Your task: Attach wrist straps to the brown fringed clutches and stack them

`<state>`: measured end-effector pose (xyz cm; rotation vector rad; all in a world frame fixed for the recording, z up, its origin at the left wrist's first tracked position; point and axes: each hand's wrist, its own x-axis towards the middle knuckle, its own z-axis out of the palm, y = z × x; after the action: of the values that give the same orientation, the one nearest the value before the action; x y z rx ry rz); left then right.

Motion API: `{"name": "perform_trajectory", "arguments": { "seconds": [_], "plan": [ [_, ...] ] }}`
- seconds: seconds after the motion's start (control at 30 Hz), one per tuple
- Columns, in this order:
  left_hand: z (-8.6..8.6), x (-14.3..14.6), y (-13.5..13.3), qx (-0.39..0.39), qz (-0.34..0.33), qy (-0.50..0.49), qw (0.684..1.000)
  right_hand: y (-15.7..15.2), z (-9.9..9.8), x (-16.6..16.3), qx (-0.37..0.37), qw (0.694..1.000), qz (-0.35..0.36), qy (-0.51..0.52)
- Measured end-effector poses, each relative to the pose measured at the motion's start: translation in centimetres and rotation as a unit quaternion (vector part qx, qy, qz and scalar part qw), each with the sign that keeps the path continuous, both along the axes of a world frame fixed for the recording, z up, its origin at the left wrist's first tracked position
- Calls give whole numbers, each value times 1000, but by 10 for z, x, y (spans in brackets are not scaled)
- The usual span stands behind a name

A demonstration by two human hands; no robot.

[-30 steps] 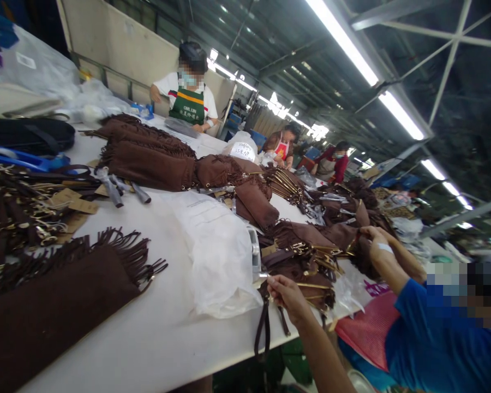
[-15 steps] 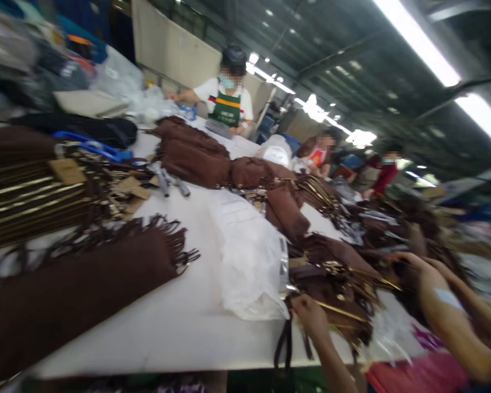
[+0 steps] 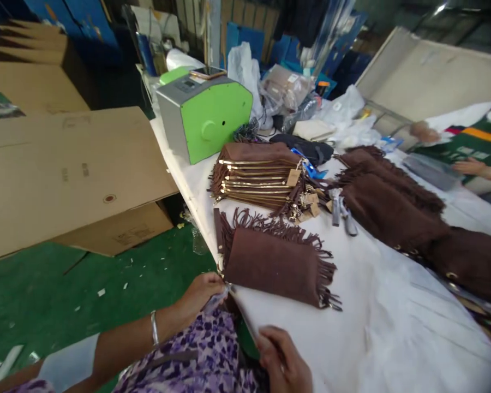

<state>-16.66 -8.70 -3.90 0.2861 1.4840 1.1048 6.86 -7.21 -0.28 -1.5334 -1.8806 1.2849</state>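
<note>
A dark brown fringed pouch [image 3: 274, 265] lies flat on the white table, its near left corner at the table's edge. My left hand [image 3: 207, 286], with a silver bracelet at the wrist, is closed at that corner. Its fingertips are pinched near small gold-coloured metal parts, and a pale greyish bit shows below them. What exactly it grips is too small to tell. My right hand [image 3: 284, 357] is at the near table edge, below the pouch and apart from it. Its fingers are curled and slightly blurred; anything in them is hidden.
Behind the pouch lies a stack of brown pouches [image 3: 257, 183] with gold zips and tan tags. A green and grey machine [image 3: 213, 117] stands at the back left. More brown pouches [image 3: 393, 213] and clear plastic [image 3: 425, 338] lie rightward. Cardboard boxes [image 3: 77, 180] stand left. A co-worker's hand [image 3: 470, 166] shows far right.
The view has swung left and down, from the long table's right part to its left end. The fringed pouch now appears nearer the centre, with both my hands by its near side.
</note>
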Motion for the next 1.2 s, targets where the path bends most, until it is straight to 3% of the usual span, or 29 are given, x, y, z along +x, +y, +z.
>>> {"name": "perform_trajectory", "arguments": {
  "seconds": [0.1,0.23,0.5,0.73,0.87,1.2],
  "plan": [
    [-5,2,-9,28,19,-9,999,21,-11,-56,-28,989,127,70],
    [-7,0,-14,37,32,1,999,39,-26,-91,7,978,196,69],
    [-15,-3,-9,62,20,0,998,45,-36,-93,61,975,214,6],
    [-19,1,-13,54,38,-10,998,47,-28,-96,51,977,200,-52],
    [-18,4,-14,87,33,21,995,55,-21,-94,44,966,236,-98],
    [-17,5,-14,85,30,57,994,74,-13,-101,50,930,315,-185]
  ]
}}
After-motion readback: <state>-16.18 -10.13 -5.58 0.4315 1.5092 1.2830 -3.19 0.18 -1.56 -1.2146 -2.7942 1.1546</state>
